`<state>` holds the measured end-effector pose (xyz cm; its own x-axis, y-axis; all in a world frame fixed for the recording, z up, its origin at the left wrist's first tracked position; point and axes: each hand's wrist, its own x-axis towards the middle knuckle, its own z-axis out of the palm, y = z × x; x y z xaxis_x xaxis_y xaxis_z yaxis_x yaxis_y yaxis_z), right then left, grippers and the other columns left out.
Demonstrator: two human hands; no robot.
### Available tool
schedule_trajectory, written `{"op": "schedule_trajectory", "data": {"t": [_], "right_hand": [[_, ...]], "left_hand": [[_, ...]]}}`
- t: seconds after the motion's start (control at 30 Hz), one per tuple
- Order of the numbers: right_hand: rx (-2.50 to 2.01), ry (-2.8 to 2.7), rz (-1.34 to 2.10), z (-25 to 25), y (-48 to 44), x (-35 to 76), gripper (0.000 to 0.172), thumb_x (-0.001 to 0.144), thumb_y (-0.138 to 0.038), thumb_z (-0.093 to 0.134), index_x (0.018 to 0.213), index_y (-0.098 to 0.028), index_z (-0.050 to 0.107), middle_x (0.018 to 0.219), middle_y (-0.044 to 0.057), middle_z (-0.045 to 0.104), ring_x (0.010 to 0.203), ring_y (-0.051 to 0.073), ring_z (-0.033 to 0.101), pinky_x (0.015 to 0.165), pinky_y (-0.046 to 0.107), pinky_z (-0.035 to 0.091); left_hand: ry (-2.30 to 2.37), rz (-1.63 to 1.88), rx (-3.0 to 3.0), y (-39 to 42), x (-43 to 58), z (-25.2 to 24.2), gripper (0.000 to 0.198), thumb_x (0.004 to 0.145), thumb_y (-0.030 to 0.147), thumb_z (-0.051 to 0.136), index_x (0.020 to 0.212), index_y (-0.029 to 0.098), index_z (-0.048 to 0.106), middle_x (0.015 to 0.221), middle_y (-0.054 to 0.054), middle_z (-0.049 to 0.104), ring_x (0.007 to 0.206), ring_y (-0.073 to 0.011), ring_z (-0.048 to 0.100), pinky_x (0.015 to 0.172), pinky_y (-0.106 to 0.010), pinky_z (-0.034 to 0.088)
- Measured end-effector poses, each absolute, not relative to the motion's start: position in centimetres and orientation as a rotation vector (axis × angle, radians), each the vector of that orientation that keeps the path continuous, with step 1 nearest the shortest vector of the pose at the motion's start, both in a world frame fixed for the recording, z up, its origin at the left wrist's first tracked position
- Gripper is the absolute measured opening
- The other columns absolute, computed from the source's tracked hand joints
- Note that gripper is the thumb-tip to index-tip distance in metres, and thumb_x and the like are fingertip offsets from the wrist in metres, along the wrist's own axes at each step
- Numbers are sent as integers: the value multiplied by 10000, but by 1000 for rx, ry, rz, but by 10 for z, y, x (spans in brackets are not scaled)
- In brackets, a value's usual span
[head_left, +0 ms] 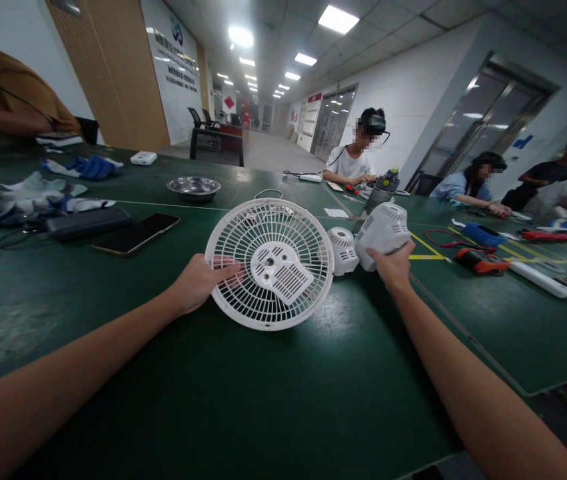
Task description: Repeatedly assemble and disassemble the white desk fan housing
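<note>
My left hand (200,281) grips the left rim of a round white fan grille (269,263), which is held tilted just above the green table (273,393). A slotted white hub sits at the grille's centre. My right hand (392,264) is closed around a white ribbed motor housing (383,231), lifted to the right of the grille. A second, smaller white ribbed housing (342,250) rests on the table between the grille and my right hand.
A phone (136,233), dark case and gloves (90,167) lie at left, a steel bowl (194,187) behind the grille. Red and blue tools (480,259) lie at right. Other people sit at the table's far side and at the left.
</note>
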<state>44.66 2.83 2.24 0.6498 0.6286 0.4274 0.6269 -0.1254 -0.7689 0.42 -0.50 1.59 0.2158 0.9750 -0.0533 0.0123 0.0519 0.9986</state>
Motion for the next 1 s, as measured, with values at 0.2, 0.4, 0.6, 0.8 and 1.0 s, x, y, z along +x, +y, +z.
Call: {"op": "schedule_trajectory", "data": {"t": [0.2,0.4,0.6,0.8,1.0], "right_hand": [[-1830,-882,-42,12,37,449,956,510,-494,866,1321,-172,477,1252,184,657,1168,370,620,1037,482,459],[-1465,-884,-206,35,34,430,850,636,-508,804,1315,-121,469,1171,178,683,1008,303,686,917,442,520],[-1464,-1170,-142,37,26,393,866,636,-526,819,1339,-169,461,1081,137,723,934,309,701,848,456,540],[-1635,-1232,-101,24,29,385,840,622,-568,815,1296,-162,523,1103,168,713,940,326,684,867,479,531],[-1542,-1132,-153,31,28,403,851,625,-522,819,1328,-163,502,1104,142,714,932,293,689,855,438,532]], "left_hand": [[1055,977,1237,-3,2,15,176,825,286,769,971,189,752,983,-83,784,879,-244,760,862,-472,620],[1051,960,1167,-1,4,15,168,807,255,795,956,184,761,939,-62,777,853,-209,741,819,-375,615],[1061,979,1159,-3,5,17,173,801,257,805,957,192,769,947,-67,782,847,-220,741,806,-390,609],[1046,977,1178,-1,4,14,197,795,270,816,966,183,771,962,-79,778,864,-237,738,790,-406,608],[1038,960,1190,3,0,8,214,799,303,820,977,193,773,983,-75,774,890,-237,735,823,-415,604]]}}
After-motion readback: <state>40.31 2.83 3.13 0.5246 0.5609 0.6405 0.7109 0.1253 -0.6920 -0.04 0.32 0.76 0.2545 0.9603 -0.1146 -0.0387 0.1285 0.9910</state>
